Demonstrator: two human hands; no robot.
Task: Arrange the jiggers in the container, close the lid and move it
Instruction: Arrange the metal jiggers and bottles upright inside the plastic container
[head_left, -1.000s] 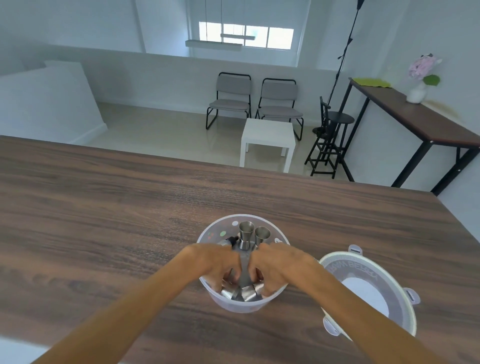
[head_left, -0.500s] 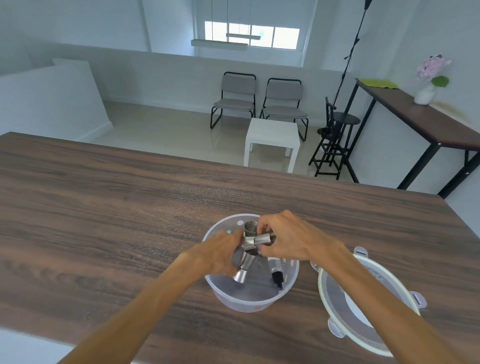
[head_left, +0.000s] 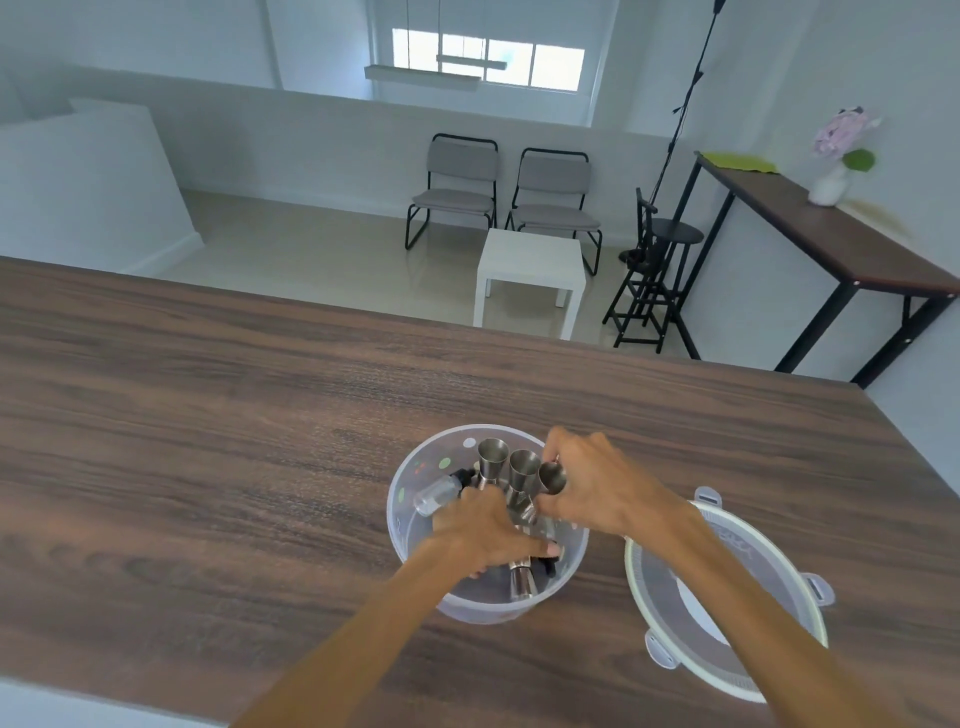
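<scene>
Sparse home-like lounge: two grey chairs, white side table, flower vase.

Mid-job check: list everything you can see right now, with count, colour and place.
Round translucent plastic container: 1, clear with coloured dots, on table, near centre.
Steel jiggers: at least 4, silver, inside container.
Small clear bottle with black cap: 1, inside container, left side.
Round lid with clips: 1, white-grey, on table right of container.
Wooden table: 1, dark brown.
Chairs: 2, grey, background.
Small side table: 1, white.
Stool: 1, black.
Vase of flowers: 1, pink, on wall table.
Left hand: in container, gripping jiggers.
Right hand: at container's right rim, on a jigger.
</scene>
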